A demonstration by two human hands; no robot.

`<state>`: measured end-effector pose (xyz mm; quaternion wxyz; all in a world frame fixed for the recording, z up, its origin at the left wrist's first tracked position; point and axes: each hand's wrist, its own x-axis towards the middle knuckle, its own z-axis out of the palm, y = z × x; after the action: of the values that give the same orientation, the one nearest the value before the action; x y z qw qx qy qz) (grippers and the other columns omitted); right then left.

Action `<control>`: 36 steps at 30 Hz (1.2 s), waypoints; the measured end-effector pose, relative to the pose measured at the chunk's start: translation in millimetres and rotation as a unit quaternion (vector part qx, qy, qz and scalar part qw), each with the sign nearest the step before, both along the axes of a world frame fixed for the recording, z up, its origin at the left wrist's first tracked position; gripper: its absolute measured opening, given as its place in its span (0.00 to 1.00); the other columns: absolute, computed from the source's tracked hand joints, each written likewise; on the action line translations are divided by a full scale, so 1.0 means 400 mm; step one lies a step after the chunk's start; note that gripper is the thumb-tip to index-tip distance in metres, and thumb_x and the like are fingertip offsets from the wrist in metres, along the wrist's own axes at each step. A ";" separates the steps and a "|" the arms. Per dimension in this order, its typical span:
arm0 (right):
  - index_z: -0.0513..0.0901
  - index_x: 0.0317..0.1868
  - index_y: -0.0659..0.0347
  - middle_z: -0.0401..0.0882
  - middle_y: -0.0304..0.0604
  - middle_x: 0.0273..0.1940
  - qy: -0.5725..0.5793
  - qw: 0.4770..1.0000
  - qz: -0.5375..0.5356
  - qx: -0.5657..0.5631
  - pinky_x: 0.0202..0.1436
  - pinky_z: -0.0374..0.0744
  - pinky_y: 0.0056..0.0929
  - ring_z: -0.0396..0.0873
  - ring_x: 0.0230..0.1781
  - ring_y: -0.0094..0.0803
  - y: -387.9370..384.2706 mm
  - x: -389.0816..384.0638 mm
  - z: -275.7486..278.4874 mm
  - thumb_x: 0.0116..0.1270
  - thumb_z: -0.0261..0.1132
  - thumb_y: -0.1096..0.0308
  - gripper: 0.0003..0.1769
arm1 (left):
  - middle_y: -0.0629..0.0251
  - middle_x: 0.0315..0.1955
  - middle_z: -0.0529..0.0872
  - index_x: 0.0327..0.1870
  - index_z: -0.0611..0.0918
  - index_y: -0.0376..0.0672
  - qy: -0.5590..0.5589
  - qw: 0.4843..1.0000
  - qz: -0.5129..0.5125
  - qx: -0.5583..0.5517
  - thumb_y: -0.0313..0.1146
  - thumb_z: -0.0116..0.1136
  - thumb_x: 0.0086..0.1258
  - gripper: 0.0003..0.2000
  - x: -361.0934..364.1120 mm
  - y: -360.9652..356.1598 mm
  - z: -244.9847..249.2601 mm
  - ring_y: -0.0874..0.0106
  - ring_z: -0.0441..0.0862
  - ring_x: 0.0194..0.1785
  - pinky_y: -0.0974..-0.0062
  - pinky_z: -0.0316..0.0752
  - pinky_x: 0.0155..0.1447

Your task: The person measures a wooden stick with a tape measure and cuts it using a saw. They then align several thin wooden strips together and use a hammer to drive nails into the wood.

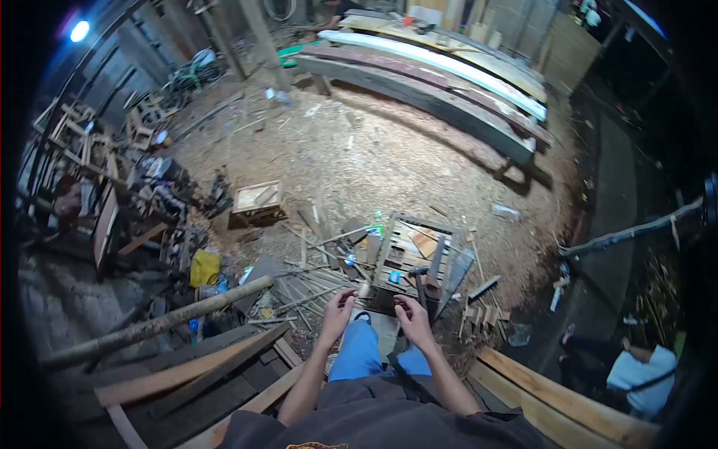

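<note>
My left hand (339, 310) is above my left knee, its fingers curled with the tips close together; whether anything small is between them cannot be made out. My right hand (410, 313) hovers above my right knee, fingers bent, beside a hammer (419, 275) whose handle points down. Between and beyond the hands stands a slatted wooden crate (386, 258) with a wood piece (424, 245) and a blue item (394, 277) on it. A small pale cylinder (364, 289) is near my left fingertips.
Long planks (441, 82) rest on a bench at the back. A wooden box (258, 197) stands ahead on the left. Thin sticks (303, 288) litter the ground. A pole (164, 322) crosses the left side. Boards (557, 396) flank me on the right, where a person (647, 374) sits.
</note>
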<state>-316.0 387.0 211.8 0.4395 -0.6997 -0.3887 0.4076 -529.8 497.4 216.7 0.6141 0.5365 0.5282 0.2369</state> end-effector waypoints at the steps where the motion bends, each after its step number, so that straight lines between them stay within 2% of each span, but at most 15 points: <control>1: 0.84 0.64 0.63 0.88 0.44 0.54 0.002 1.000 -0.023 0.000 0.54 0.83 0.28 0.85 0.50 0.28 -0.011 -0.008 0.018 0.79 0.65 0.68 0.17 | 0.58 0.56 0.90 0.65 0.81 0.34 -0.007 1.000 -0.023 -0.001 0.32 0.55 0.85 0.15 0.001 0.008 0.024 0.70 0.86 0.60 0.72 0.78 0.67; 2: 0.84 0.65 0.62 0.88 0.44 0.54 0.005 0.999 -0.045 0.001 0.54 0.83 0.28 0.85 0.51 0.28 -0.025 -0.014 0.034 0.79 0.65 0.68 0.17 | 0.58 0.56 0.90 0.65 0.81 0.34 -0.012 0.999 -0.041 -0.001 0.32 0.55 0.85 0.15 0.006 0.016 0.029 0.70 0.86 0.60 0.72 0.78 0.67; 3: 0.84 0.63 0.62 0.88 0.49 0.53 0.008 0.997 -0.071 0.008 0.54 0.84 0.34 0.88 0.50 0.37 -0.037 -0.016 0.049 0.77 0.66 0.68 0.17 | 0.58 0.55 0.90 0.65 0.82 0.35 -0.018 0.999 -0.049 -0.001 0.32 0.56 0.84 0.15 0.008 0.016 0.023 0.72 0.86 0.58 0.72 0.79 0.64; 7: 0.84 0.63 0.62 0.88 0.48 0.54 0.043 0.988 -0.149 -0.017 0.56 0.84 0.33 0.88 0.51 0.36 -0.084 0.002 0.070 0.77 0.66 0.68 0.18 | 0.60 0.53 0.91 0.65 0.82 0.36 -0.022 0.995 -0.097 0.013 0.33 0.57 0.84 0.15 0.043 0.011 0.034 0.73 0.87 0.56 0.73 0.80 0.62; 13: 0.85 0.61 0.64 0.88 0.50 0.53 0.026 0.982 -0.187 0.007 0.57 0.84 0.34 0.88 0.51 0.36 -0.104 0.082 -0.085 0.76 0.65 0.70 0.16 | 0.58 0.52 0.92 0.63 0.83 0.36 0.006 0.984 -0.176 0.034 0.33 0.59 0.83 0.15 0.152 0.014 -0.078 0.71 0.88 0.55 0.71 0.81 0.61; 18: 0.85 0.61 0.64 0.87 0.50 0.53 0.010 0.975 -0.221 0.026 0.56 0.84 0.34 0.88 0.50 0.38 -0.106 0.120 -0.341 0.76 0.65 0.70 0.16 | 0.55 0.49 0.92 0.61 0.85 0.36 0.029 0.970 -0.232 0.059 0.33 0.59 0.82 0.15 0.236 0.036 -0.252 0.70 0.89 0.53 0.71 0.82 0.58; 22: 0.85 0.61 0.64 0.88 0.48 0.54 -0.013 0.980 -0.200 -0.001 0.57 0.84 0.33 0.88 0.52 0.37 -0.078 0.150 -0.552 0.78 0.65 0.67 0.17 | 0.54 0.52 0.91 0.60 0.85 0.37 0.030 0.959 -0.272 0.078 0.34 0.60 0.80 0.15 0.251 0.071 -0.532 0.63 0.89 0.55 0.67 0.80 0.61; 24: 0.85 0.61 0.64 0.86 0.50 0.56 -0.069 0.979 -0.193 -0.010 0.60 0.83 0.35 0.86 0.54 0.39 -0.078 0.152 -0.715 0.77 0.66 0.66 0.17 | 0.52 0.53 0.90 0.60 0.85 0.36 0.073 0.934 -0.318 0.146 0.34 0.60 0.80 0.15 0.240 0.081 -0.691 0.59 0.88 0.57 0.65 0.79 0.63; 25: 0.85 0.61 0.64 0.84 0.51 0.59 -0.110 0.978 -0.177 -0.026 0.68 0.78 0.39 0.82 0.61 0.44 -0.078 0.161 -0.820 0.75 0.67 0.66 0.18 | 0.50 0.52 0.90 0.59 0.85 0.37 0.063 0.942 -0.307 0.122 0.34 0.61 0.78 0.15 0.242 0.087 -0.771 0.55 0.87 0.55 0.63 0.79 0.62; 26: 0.85 0.61 0.64 0.84 0.51 0.59 -0.112 0.977 -0.177 -0.030 0.68 0.78 0.39 0.82 0.61 0.44 -0.072 0.167 -0.896 0.75 0.67 0.66 0.18 | 0.50 0.52 0.90 0.59 0.85 0.37 0.060 0.942 -0.307 0.118 0.34 0.61 0.78 0.15 0.244 0.095 -0.859 0.55 0.87 0.55 0.63 0.79 0.62; 28: 0.83 0.63 0.64 0.82 0.52 0.62 -0.192 0.969 -0.154 -0.008 0.75 0.72 0.44 0.76 0.67 0.50 -0.047 0.177 -1.047 0.74 0.67 0.66 0.20 | 0.50 0.49 0.90 0.58 0.86 0.37 0.061 0.924 -0.329 0.183 0.32 0.62 0.77 0.14 0.240 0.120 -1.029 0.54 0.87 0.53 0.62 0.80 0.60; 30: 0.81 0.66 0.64 0.77 0.54 0.68 -0.192 0.973 -0.129 -0.019 0.78 0.68 0.47 0.69 0.73 0.54 -0.031 0.182 -1.178 0.73 0.68 0.66 0.24 | 0.50 0.51 0.89 0.59 0.85 0.38 0.041 0.913 -0.339 0.222 0.32 0.63 0.75 0.15 0.246 0.142 -1.179 0.51 0.85 0.56 0.59 0.78 0.61; 32: 0.80 0.67 0.64 0.70 0.58 0.73 -0.288 0.952 -0.089 -0.046 0.79 0.67 0.51 0.65 0.75 0.57 -0.015 0.182 -1.287 0.73 0.68 0.65 0.25 | 0.51 0.57 0.86 0.61 0.84 0.39 0.044 0.876 -0.347 0.332 0.33 0.64 0.74 0.17 0.265 0.149 -1.307 0.50 0.81 0.62 0.55 0.76 0.66; 33: 0.76 0.72 0.64 0.65 0.59 0.76 -0.352 0.933 -0.048 -0.060 0.76 0.67 0.55 0.62 0.78 0.57 -0.021 0.181 -1.353 0.71 0.69 0.65 0.31 | 0.49 0.63 0.82 0.65 0.81 0.40 0.047 0.875 -0.357 0.323 0.35 0.66 0.72 0.22 0.274 0.154 -1.398 0.47 0.77 0.67 0.52 0.72 0.71; 36: 0.72 0.75 0.64 0.63 0.63 0.76 -0.457 0.887 -0.009 -0.071 0.76 0.66 0.57 0.59 0.79 0.60 -0.044 0.179 -1.468 0.72 0.68 0.63 0.34 | 0.46 0.67 0.79 0.69 0.78 0.39 0.060 0.889 -0.308 0.333 0.38 0.69 0.71 0.27 0.328 0.121 -1.506 0.45 0.77 0.69 0.53 0.70 0.75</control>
<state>-244.2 369.3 -375.4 0.1661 -0.8413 -0.5102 0.0653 -398.5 545.7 -385.8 0.4087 0.8585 0.2623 0.1650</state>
